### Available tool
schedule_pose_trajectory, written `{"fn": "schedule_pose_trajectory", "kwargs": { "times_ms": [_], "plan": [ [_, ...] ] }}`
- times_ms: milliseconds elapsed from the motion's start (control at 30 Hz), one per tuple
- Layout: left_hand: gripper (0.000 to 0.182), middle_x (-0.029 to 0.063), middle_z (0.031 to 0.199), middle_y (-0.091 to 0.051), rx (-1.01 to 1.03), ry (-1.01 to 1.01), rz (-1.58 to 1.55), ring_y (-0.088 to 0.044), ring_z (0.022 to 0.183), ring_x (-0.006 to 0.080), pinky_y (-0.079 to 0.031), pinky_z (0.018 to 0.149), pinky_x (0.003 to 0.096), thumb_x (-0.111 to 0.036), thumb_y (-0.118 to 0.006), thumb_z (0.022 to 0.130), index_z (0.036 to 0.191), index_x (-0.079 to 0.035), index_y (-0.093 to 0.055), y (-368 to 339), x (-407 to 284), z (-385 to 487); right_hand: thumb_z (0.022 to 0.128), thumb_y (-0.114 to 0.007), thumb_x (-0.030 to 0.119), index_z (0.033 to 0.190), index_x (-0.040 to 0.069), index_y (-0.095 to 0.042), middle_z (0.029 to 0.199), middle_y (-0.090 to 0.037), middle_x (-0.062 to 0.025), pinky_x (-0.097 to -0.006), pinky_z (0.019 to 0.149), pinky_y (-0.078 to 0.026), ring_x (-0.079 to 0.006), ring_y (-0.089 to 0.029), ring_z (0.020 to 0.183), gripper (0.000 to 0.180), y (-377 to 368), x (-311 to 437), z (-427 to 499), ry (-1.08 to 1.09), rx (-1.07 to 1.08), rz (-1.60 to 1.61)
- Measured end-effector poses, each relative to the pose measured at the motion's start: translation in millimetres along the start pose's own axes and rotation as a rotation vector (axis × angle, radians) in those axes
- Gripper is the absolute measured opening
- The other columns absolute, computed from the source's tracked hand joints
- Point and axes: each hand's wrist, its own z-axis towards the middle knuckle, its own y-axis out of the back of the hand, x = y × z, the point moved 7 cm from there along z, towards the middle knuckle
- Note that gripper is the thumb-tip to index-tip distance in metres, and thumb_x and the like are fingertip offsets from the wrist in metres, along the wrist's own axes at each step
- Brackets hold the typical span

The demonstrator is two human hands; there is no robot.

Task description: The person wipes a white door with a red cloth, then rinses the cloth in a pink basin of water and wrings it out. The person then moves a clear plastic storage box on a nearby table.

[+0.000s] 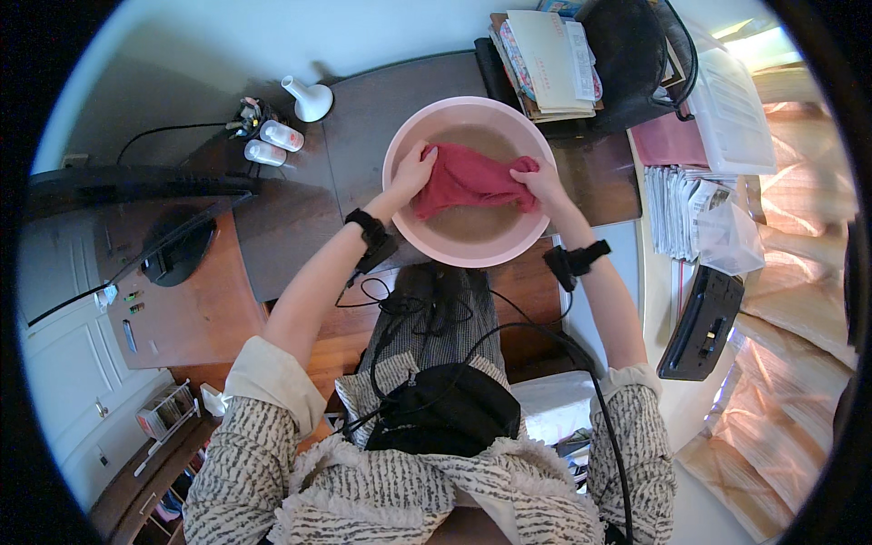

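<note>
A red cloth (470, 178) is stretched between my two hands over a pink plastic basin (470, 256). Cloudy, brownish water (477, 228) lies in the basin beneath it. My left hand (414, 170) grips the cloth's left end, thumb on top, near the basin's left rim. At the right end, my right hand (539, 182) pinches a bunched part of the cloth. Whether the underside of the cloth touches the water is hard to tell. The basin rests on a dark desk (368, 157), close to its front edge.
Left of the basin stand a white funnel-shaped object (310, 101), two white containers (274, 144) and a monitor (136, 204). Stacked papers and envelopes (548, 61) and a black bag (623, 61) sit behind right. Black cables (504, 328) hang across my lap from the wrist straps.
</note>
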Motion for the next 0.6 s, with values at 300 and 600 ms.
{"fn": "schedule_pose_trajectory", "kwargs": {
  "times_ms": [300,600],
  "plan": [
    [0.041,0.0211,0.109,-0.058,-0.128,0.417,-0.229,-0.058,0.1,0.0302,-0.046,0.085,0.0365,-0.021,-0.056,0.085,0.114,0.007,-0.048,-21,29,-9,0.067,-0.073,0.026,0.115,0.002,-0.047,0.102,-0.059,-0.0251,-0.0422,0.083,-0.047,-0.0355,-0.058,0.098,0.059,-42,-15,18,0.073,-0.232,-0.776],
    [0.036,0.0153,0.107,-0.058,0.0,0.697,-1.102,-0.059,0.094,0.0281,-0.05,0.079,0.042,-0.027,-0.046,0.091,0.112,0.001,-0.051,-74,36,-9,0.077,-0.068,0.03,0.097,-0.007,-0.059,0.09,-0.065,-0.0142,-0.0365,0.072,-0.049,-0.0272,-0.063,0.081,0.043,-33,-57,35,-0.256,-0.259,0.178]
  ]
}}
